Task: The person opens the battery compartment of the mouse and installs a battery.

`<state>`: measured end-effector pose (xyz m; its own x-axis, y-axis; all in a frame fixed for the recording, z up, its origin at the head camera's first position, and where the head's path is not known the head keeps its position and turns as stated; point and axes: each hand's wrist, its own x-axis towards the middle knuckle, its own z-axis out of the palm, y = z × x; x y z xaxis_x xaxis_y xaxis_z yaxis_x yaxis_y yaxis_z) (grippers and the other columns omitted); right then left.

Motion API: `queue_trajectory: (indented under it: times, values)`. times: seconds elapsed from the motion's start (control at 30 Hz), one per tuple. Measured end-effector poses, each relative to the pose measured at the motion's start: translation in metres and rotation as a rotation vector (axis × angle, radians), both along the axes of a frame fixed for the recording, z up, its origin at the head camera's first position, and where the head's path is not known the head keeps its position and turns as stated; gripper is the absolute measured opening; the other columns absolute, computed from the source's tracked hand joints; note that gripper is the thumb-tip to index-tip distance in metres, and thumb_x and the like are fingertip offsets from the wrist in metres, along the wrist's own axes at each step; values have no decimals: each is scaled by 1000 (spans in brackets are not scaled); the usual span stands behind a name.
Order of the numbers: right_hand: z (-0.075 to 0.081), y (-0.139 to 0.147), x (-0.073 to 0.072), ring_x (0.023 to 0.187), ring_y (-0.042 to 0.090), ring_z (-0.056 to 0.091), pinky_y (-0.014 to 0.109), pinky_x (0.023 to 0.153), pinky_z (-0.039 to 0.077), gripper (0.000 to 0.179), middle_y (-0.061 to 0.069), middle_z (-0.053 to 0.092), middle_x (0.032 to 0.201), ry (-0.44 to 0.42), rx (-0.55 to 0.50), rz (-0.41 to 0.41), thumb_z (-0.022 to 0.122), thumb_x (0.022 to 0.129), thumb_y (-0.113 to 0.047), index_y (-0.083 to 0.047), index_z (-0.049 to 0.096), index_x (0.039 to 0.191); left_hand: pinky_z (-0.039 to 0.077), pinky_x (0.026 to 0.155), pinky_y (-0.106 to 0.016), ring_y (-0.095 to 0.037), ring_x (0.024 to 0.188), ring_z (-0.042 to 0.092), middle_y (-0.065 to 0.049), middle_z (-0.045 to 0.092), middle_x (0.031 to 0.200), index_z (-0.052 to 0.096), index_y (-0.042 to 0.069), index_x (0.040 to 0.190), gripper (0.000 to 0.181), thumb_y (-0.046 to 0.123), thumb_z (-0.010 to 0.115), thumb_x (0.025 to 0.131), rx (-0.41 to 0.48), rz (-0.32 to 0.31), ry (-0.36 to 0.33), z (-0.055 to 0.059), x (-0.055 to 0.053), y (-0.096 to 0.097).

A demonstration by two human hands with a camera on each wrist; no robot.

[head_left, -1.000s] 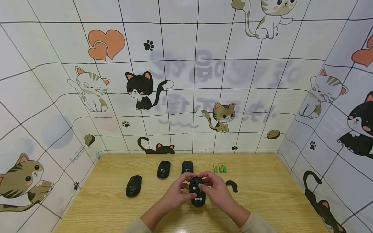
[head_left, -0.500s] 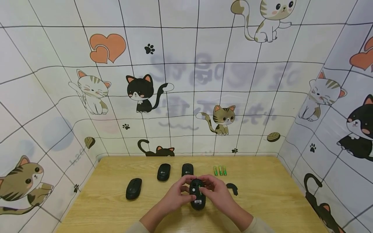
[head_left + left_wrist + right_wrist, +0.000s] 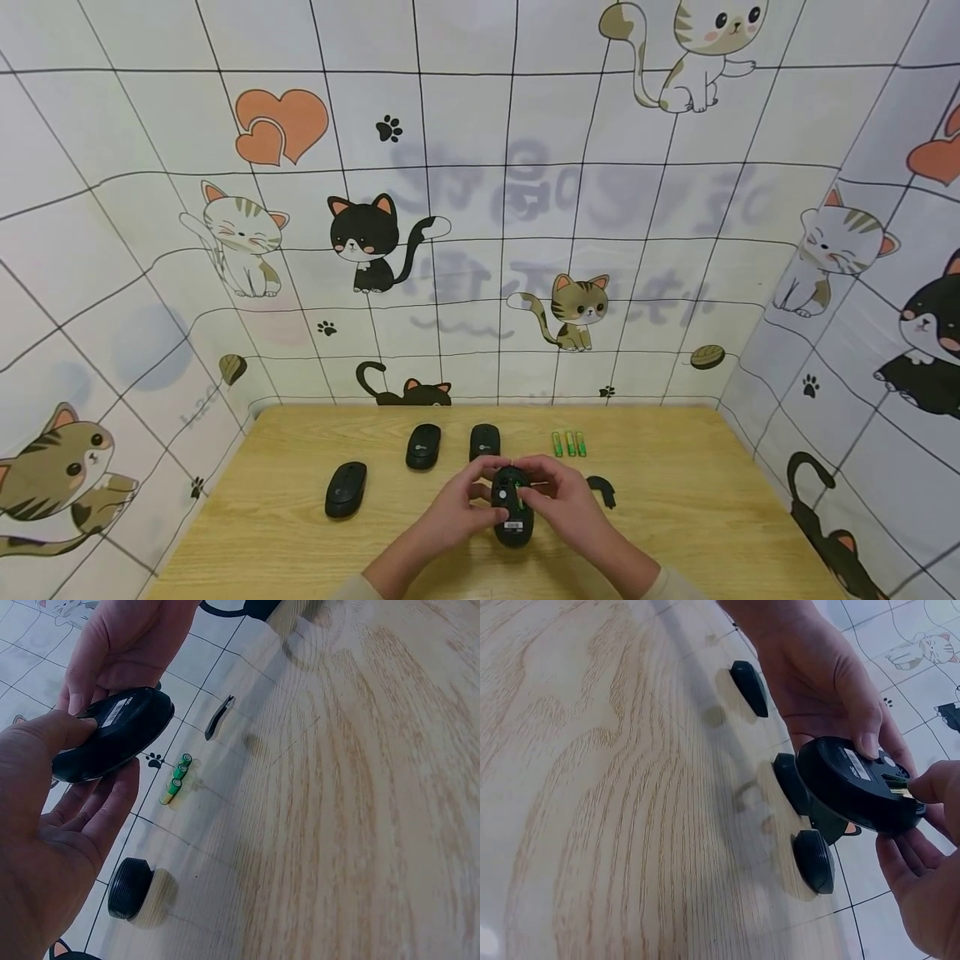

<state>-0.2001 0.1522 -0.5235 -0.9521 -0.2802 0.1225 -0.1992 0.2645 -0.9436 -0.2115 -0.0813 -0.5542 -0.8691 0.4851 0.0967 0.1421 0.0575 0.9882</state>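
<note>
A black computer mouse (image 3: 513,533) is held up with its underside and white label facing up, its battery bay uncovered. My left hand (image 3: 462,505) grips its left side, thumb across the underside and fingers beneath, as the left wrist view shows. The right hand (image 3: 572,506) holds the mouse's far right part, fingers around the edge. Its thumb presses at a green battery (image 3: 521,498) in or at the bay; how far the battery sits inside is partly hidden by the thumb. A curved black cover (image 3: 602,490) lies on the table just right of the right hand.
Three green batteries (image 3: 570,443) lie side by side at the table's back right. Three more black mice rest on the wooden table (image 3: 247,533): one at the left (image 3: 346,490), one farther back (image 3: 423,446), and another (image 3: 484,440) behind the hands. A cat-patterned sheet (image 3: 465,200) surrounds the table.
The head view has shifted slightly. Both hands keep their hold on the mouse; the right thumb has moved a little over the bay, and more of the green battery shows.
</note>
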Motion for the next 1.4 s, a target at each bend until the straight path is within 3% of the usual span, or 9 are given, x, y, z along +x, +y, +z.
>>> queue_trajectory:
  times: [0.37,0.7,1.0,1.23,1.4]
  values:
    - [-4,9,-2,123,32,67,28,94,61,50,13,67,146,-29,21,111,82,101,-7,-10,65,148,64,80,-31,-26,104,71,-10,60,130,61,27,152,66,0,83,96,2,19,-12,0,1,0]
    - [-9,13,5,116,32,69,32,88,64,69,19,59,145,-76,-14,210,86,97,-7,-12,55,159,64,81,-31,-26,102,69,-11,60,131,62,25,152,65,-2,82,96,5,34,-45,-3,5,-3]
    - [-7,16,5,117,34,70,32,89,65,71,22,59,145,-109,-37,194,86,97,-6,-10,54,160,65,85,-32,-25,106,71,-11,62,133,60,23,155,65,1,81,99,6,5,-38,-1,4,-1]
    - [-7,19,2,117,34,71,33,86,66,72,21,60,145,-120,-49,194,86,97,-6,-9,54,162,65,90,-34,-26,113,70,-11,57,140,55,26,162,81,-5,85,93,26,-35,-71,-5,1,-3]
    - [-9,23,2,118,34,70,32,88,65,74,21,60,148,-124,-34,188,86,97,-6,-10,53,163,65,91,-32,-22,118,69,-6,51,150,46,30,168,94,-2,88,91,-13,-80,-67,-9,2,-5]
